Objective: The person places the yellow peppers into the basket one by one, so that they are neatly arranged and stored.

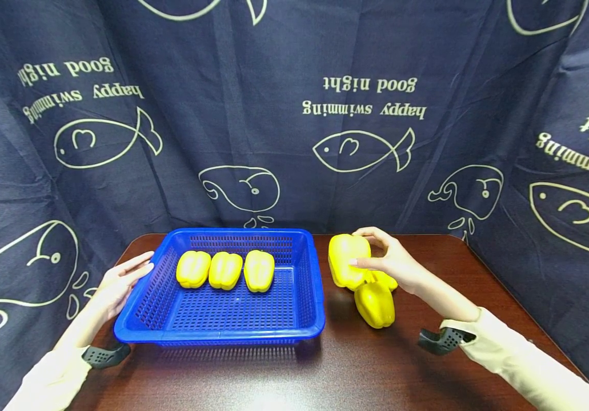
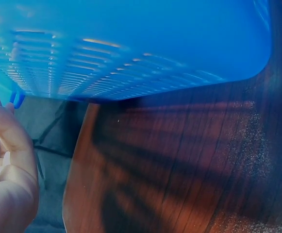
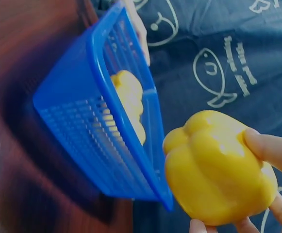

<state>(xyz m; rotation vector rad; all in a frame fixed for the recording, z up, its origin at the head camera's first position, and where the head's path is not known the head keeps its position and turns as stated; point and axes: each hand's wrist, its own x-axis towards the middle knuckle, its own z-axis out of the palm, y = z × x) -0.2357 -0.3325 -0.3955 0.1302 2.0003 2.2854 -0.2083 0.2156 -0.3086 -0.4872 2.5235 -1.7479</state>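
My right hand (image 1: 394,262) grips a yellow bell pepper (image 1: 348,260) between thumb and fingers, to the right of a blue plastic basket (image 1: 219,335). In the right wrist view the held bell pepper (image 3: 218,170) appears large, thumb on one side and fingertips beneath. Another bell pepper (image 1: 375,305) lies on the table below that hand, and one more (image 1: 385,280) is partly hidden behind it. Three bell peppers (image 1: 225,270) stand in a row inside the basket. My left hand (image 1: 119,283) touches the basket's left rim with extended fingers; some of them are hidden.
A dark brown wooden table (image 1: 335,371) lies under everything. Navy cloth (image 1: 284,131) with fish and whale drawings hangs behind and at both sides. The basket has raised, slotted walls all round.
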